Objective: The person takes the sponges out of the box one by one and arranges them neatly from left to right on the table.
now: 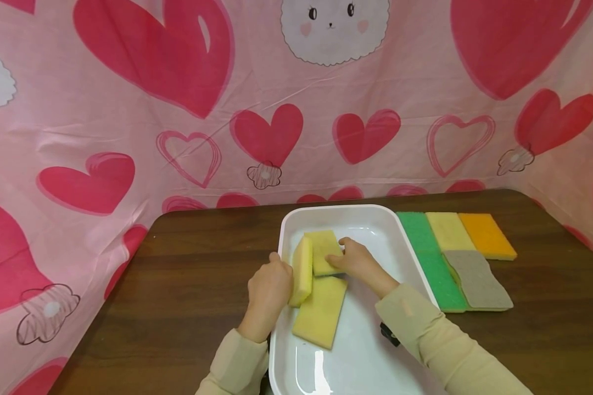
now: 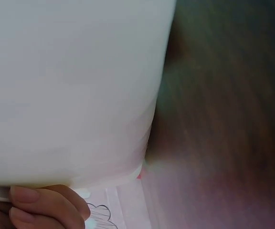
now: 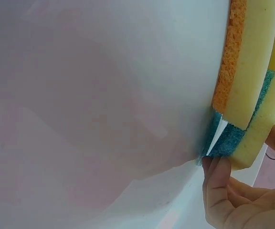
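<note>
My left hand (image 1: 269, 285) holds the left rim of a white tray (image 1: 415, 269); in the left wrist view its curled fingers (image 2: 51, 205) show at the tray's edge. Beside that hand, inside the tray, a yellow sponge (image 1: 302, 271) stands on its side against the left wall. My right hand (image 1: 358, 260) pinches another yellow sponge (image 1: 323, 249) between thumb and fingers; the right wrist view shows its blue scouring layer (image 3: 233, 138) underneath. Nearer to me lies a third yellow sponge (image 1: 321, 312), with an orange scouring layer (image 3: 229, 57), overlapping the pinched one's near end.
Right of the tray, on the dark wooden table (image 1: 202, 274), lie green pads (image 1: 437, 280), a pale yellow sponge (image 1: 449, 230), an orange one (image 1: 486, 233) and a wavy grey-topped one (image 1: 479, 280). A pink heart-print cloth (image 1: 316, 93) hangs behind the table.
</note>
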`<state>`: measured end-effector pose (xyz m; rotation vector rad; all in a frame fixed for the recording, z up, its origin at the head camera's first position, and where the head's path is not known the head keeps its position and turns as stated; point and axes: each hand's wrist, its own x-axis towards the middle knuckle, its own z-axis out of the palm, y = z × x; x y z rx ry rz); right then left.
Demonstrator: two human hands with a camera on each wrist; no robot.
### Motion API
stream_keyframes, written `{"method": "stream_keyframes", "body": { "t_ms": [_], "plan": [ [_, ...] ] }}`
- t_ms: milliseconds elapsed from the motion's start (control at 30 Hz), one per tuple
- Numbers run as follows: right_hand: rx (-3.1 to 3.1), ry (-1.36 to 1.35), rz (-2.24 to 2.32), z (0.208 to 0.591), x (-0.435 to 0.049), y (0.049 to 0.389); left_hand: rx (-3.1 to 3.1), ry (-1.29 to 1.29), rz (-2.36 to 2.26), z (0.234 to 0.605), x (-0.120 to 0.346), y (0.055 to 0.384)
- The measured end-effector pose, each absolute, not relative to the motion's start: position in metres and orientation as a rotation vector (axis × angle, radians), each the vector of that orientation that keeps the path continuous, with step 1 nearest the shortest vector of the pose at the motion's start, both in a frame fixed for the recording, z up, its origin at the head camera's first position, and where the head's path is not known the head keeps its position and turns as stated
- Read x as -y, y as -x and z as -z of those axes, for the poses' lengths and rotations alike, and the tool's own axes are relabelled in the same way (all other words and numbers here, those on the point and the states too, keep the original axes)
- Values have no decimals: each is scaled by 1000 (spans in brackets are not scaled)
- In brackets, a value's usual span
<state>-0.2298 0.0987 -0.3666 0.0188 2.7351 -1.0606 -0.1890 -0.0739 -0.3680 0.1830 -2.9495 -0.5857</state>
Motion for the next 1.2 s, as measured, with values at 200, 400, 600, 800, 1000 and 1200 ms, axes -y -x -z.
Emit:
{"method": "stream_keyframes", "body": {
  "t_ms": [200,400,600,800,1000,1200],
  "plan": [
    [-2745,-11,1048,367,-99,230,2955,-181,580,367,74,188],
    [-2752,-9,1046,368,-100,230,2937,-170,565,367,73,187],
    [-2763,-18,1047,369,-100,230,2951,-178,579,366,73,187],
    [-2752,-15,1055,367,-101,231,2968,-179,582,366,74,188],
    [-2754,-3,1036,365,-101,231,2975,-190,594,365,74,188],
    [-2766,11,1045,364,-102,232,2968,-195,603,365,74,188]
  ]
}}
